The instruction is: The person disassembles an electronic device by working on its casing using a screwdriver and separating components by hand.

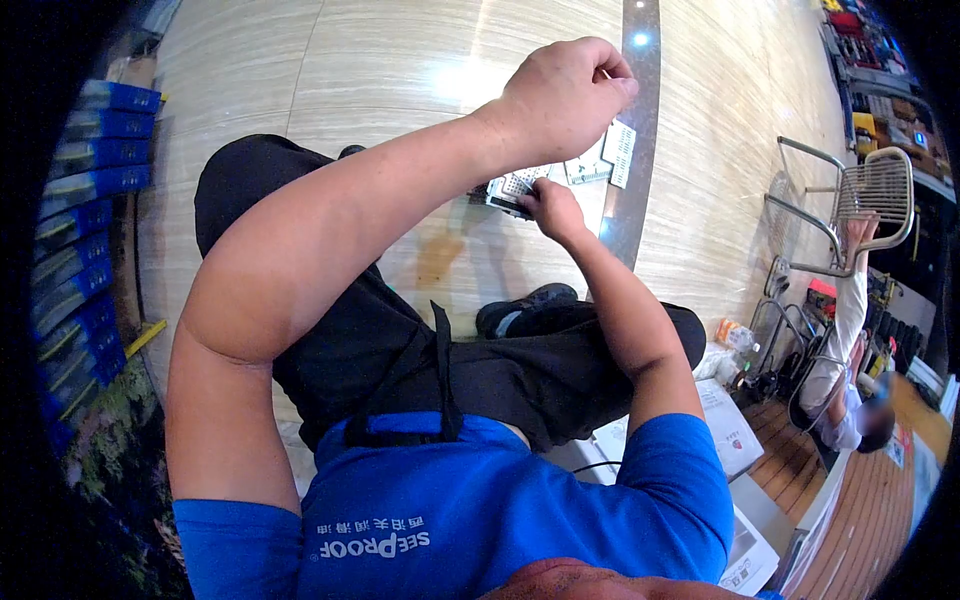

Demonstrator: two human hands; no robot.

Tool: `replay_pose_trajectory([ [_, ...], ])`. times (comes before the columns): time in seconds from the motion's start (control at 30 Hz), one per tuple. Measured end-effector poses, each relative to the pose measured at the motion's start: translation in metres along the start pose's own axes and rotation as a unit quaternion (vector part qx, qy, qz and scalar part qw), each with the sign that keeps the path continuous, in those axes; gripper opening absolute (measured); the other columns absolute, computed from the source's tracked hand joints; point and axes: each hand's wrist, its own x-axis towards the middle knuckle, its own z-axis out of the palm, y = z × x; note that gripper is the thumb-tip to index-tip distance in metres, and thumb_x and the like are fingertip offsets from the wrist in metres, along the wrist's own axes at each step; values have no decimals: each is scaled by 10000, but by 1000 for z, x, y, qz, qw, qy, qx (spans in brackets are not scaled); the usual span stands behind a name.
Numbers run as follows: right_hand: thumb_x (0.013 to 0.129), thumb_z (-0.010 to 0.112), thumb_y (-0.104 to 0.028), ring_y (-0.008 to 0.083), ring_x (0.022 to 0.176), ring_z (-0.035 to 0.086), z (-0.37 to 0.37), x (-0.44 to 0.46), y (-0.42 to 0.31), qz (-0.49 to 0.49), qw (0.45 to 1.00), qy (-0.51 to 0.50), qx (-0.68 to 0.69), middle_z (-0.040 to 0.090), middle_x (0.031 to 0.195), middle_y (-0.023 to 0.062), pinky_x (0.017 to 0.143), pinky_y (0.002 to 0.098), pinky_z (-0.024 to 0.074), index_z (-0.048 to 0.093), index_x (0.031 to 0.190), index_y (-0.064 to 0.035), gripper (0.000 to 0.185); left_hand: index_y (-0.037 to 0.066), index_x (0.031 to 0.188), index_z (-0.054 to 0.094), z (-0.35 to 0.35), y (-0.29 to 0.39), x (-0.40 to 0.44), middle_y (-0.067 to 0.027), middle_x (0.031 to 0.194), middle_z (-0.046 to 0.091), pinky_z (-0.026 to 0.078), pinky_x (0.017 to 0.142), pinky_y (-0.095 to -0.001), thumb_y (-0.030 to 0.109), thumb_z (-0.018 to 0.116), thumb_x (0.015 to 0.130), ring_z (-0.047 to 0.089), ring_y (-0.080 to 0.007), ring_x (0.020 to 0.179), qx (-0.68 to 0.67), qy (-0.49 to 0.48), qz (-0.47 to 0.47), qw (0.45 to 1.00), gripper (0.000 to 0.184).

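Note:
My left hand (pixel 570 95) is raised, reaching across over the metal parts, with its fingertips drawn together in a pinch. Whatever may be between those fingertips is too small or hidden to tell. Below it, my right hand (pixel 555 210) has its fingers closed on the edge of a small box-like metal part with a perforated top (pixel 522 184). Part of that box is hidden behind my left forearm. Beside it lie a flat white plate with cutouts (pixel 588 168) and a lighter slotted plate (pixel 621 150).
Around the parts spreads a glossy tiled floor (pixel 400 60) with a dark border strip (pixel 632 200). Blue boxes (pixel 100 180) are stacked at left. A metal chair (pixel 870 200) stands at right, with another person's hand (pixel 860 230) on it. A plastic bottle (pixel 737 335) and white boxes (pixel 728 430) sit nearby.

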Motion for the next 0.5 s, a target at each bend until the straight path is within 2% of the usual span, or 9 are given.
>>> replay_pose_trajectory([
  [0.07,871,657,-324,417,877,645,-11,-2,-4,21,999,8,46,668,870,239,783,508,501,625,913,-3,325,-3,1081,616,0,-2,2,-79,898,674,527,680,-259,224,592,961,640,-120,737,-22,-8,3,1000,257],
  [0.1,874,638,-260,418,912,644,-19,-4,-7,31,998,0,51,667,929,254,804,502,503,624,964,-3,272,-3,1081,616,1,-3,2,-79,898,674,527,680,-259,224,592,961,640,-120,737,-22,-9,3,1000,257],
  [0.13,874,638,-260,418,912,644,-20,-5,-4,33,998,0,52,667,929,254,804,502,503,624,964,-3,272,-1,1079,617,2,-3,2,-76,894,673,525,676,-257,227,592,962,638,-116,735,-16,-6,9,1000,258],
  [0.23,867,595,-120,426,954,626,-31,-11,-5,20,996,75,46,647,1027,267,836,484,497,601,1098,5,263,1,1076,617,5,-4,4,-70,883,668,521,674,-255,228,596,958,632,-110,733,-10,-8,14,1000,257],
  [0.3,860,583,-94,423,972,616,-45,-23,-13,8,995,87,38,633,1042,257,846,479,495,603,1111,-7,266,3,1075,617,8,-3,4,-67,877,665,520,675,-256,226,600,953,628,-107,733,-8,-14,14,1000,255],
  [0.37,846,577,-41,411,1014,593,-57,-37,-20,-13,993,108,48,595,1065,227,863,473,489,609,1151,-53,307,5,1078,615,11,-2,3,-96,896,682,535,708,-314,219,605,937,663,-180,757,46,-55,42,997,257],
  [0.4,846,577,-41,411,1014,593,-63,-44,-22,-11,993,110,49,595,1065,227,863,473,489,609,1151,-53,307,5,1078,615,11,-1,1,-96,896,682,535,708,-314,219,605,937,663,-180,757,46,-57,43,996,257],
  [0.47,853,600,-54,403,1022,592,-82,-62,-32,-53,991,123,25,593,1079,223,863,480,486,620,1155,-77,303,16,1070,622,9,4,-7,-138,939,694,540,766,-389,234,608,926,687,-283,834,261,-148,118,947,261],
  [0.5,865,638,-86,402,972,621,-95,-74,-41,-30,995,96,18,635,1033,218,833,465,503,631,1125,-62,262,32,1066,633,10,9,-11,-163,989,686,532,818,-436,247,611,925,673,-344,920,373,-203,113,898,258],
])
